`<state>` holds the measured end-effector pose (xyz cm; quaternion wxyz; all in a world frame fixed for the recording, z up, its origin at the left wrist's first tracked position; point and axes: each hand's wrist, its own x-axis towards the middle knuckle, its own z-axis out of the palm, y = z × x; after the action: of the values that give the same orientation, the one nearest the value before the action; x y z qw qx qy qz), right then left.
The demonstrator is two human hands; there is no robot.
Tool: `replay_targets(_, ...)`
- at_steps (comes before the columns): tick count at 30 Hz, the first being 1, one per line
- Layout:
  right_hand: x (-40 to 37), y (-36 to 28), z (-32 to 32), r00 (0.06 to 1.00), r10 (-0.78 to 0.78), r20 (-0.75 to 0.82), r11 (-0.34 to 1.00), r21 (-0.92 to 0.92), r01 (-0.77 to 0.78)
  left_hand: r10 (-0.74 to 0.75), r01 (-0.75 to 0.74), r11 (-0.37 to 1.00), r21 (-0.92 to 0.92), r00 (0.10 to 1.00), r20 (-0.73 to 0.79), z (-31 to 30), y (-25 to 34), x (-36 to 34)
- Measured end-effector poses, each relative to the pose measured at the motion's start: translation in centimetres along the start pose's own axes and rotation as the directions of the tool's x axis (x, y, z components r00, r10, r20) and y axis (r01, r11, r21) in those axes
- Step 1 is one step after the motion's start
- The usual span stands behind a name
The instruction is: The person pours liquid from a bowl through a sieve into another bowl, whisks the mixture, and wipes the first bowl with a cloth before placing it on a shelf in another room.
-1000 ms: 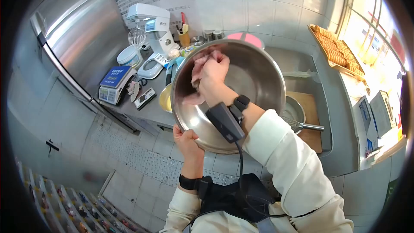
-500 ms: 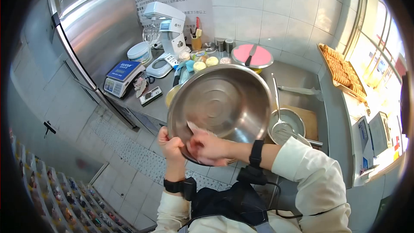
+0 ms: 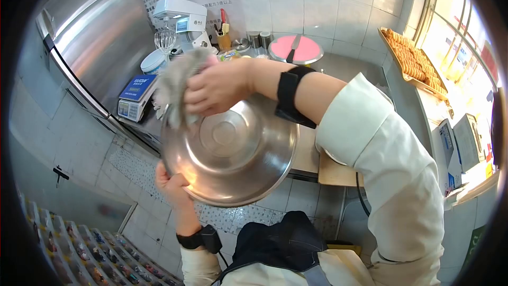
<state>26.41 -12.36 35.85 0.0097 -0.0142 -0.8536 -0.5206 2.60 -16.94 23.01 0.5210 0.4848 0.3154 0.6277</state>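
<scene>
A: 2 hands on the steel bowl (image 3: pixel 233 153)! It's up in the air above the tiled floor (image 3: pixel 153 222), tipped so its underside faces us.
B: The left hand (image 3: pixel 172 182) is curled tight around the lower rim, carrying the weight alone. The right hand (image 3: pixel 217 87) is closed over a grey cloth (image 3: pixel 174 87), pressing it on the upper outer wall.
A: Risk, I'd say: push too hard up top and that slick rim could twist out of the left grip and drop.
B: Or knock the scale (image 3: pixel 135 95) behind.
</scene>
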Motion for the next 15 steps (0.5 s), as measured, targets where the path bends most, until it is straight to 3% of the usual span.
replay_targets(1, 0.2, 0.4, -0.7, 1.000, -0.001, 0.001, 1.000, 0.002, 0.001, -0.002, 0.002, 1.000, -0.001, 1.000, 0.000, -0.7, 0.4, 0.2)
replay_targets(3, 1.0, 0.8, -1.1, 0.926, 0.332, -0.178, 0.934, 0.198, -0.297, 0.061, -0.055, 0.995, 0.081, 0.996, -0.070, -3.7, 1.1, 0.0)
replay_targets(4, 0.8, 0.2, -1.3, 0.826, 0.516, -0.225, 0.852, 0.238, -0.467, 0.049, -0.032, 0.988, 0.153, 0.993, -0.111, -5.7, 1.6, -0.4)
replay_targets(6, -0.9, -1.4, -2.1, 0.610, 0.792, 0.027, 0.531, 0.462, -0.710, 0.065, -0.024, 0.975, 0.219, 0.981, -0.184, -9.5, 2.0, -1.4)
replay_targets(7, -2.4, -2.4, -2.2, 0.476, 0.862, 0.175, 0.323, 0.533, -0.782, 0.107, -0.062, 0.977, 0.206, 0.971, -0.214, -11.3, 2.1, -1.9)
replay_targets(8, -3.2, -3.7, -1.4, 0.078, 0.918, 0.388, -0.249, 0.719, -0.649, 0.148, -0.099, 0.975, 0.199, 0.957, -0.248, -13.0, 2.4, -2.5)
replay_targets(9, -5.1, -4.8, -0.9, -0.085, 0.641, 0.763, -0.761, 0.617, -0.200, 0.165, -0.106, 0.972, 0.210, 0.945, -0.283, -14.7, 3.0, -3.0)
replay_targets(10, -8.5, -7.0, 1.3, 0.136, 0.920, 0.367, -0.114, 0.583, -0.804, 0.146, -0.076, 0.976, 0.202, 0.922, -0.359, -16.3, 3.8, -3.6)
replay_targets(11, -10.5, -8.4, 2.6, 0.134, 0.926, 0.354, -0.002, 0.359, -0.933, 0.123, -0.045, 0.981, 0.188, 0.895, -0.428, -17.6, 4.5, -4.2)
replay_targets(13, -12.9, -11.6, 4.6, 0.006, 0.879, 0.478, -0.116, 0.224, -0.968, 0.142, -0.042, 0.978, 0.203, 0.850, -0.508, -19.1, 6.0, -4.7)
replay_targets(15, -15.2, -15.7, 6.9, -0.067, 0.754, 0.653, -0.069, -0.023, -0.997, 0.156, -0.038, 0.976, 0.212, 0.803, -0.576, -21.7, 6.3, -4.6)
